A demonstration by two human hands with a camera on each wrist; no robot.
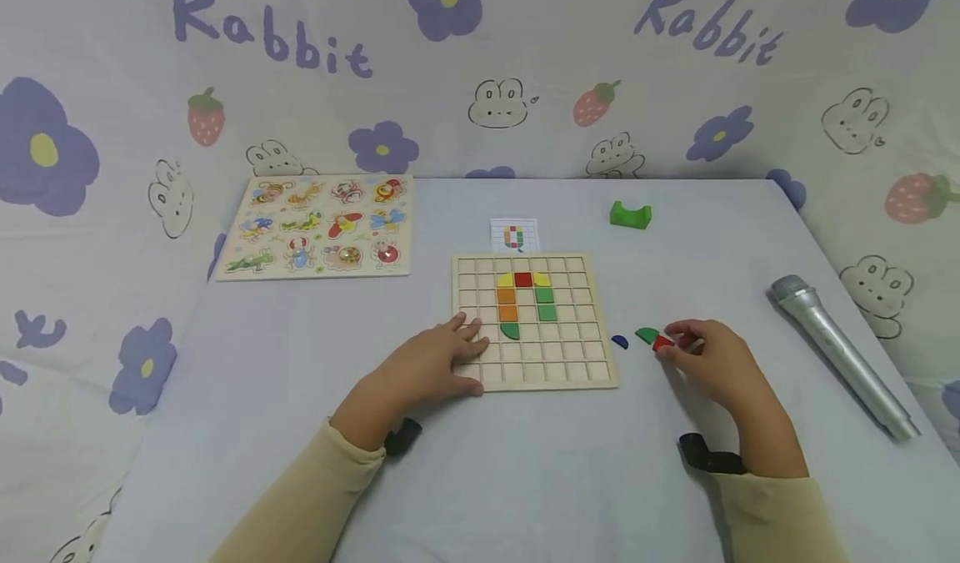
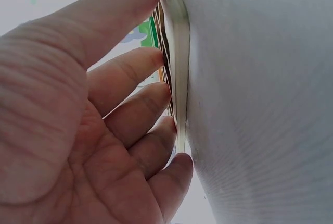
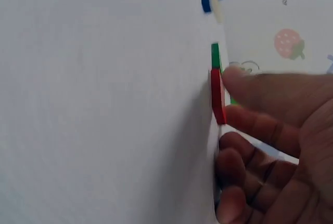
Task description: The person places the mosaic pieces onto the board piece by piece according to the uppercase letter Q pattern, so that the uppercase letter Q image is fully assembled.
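Observation:
A wooden grid board (image 1: 535,379) lies flat mid-table, carrying yellow, red, orange and green pieces laid out in an arch. My left hand (image 1: 427,360) rests on its left edge, fingers spread over the grid and thumb at the near corner; in the left wrist view the fingertips press along the board's rim (image 2: 181,78). To the right of the board, my right hand (image 1: 716,359) pinches a red square block (image 3: 217,94) between thumb and index finger, low at the tabletop. A green quarter-round piece (image 1: 647,335) lies against that block, and a blue half-round piece (image 1: 619,341) lies nearer the board.
Behind the board lies a small pattern card (image 1: 525,228) with a coloured shape. An insect puzzle board (image 1: 322,250) sits at the back left. Toward the back right stands a green notched block (image 1: 630,216). A silver microphone (image 1: 843,354) lies along the right side.

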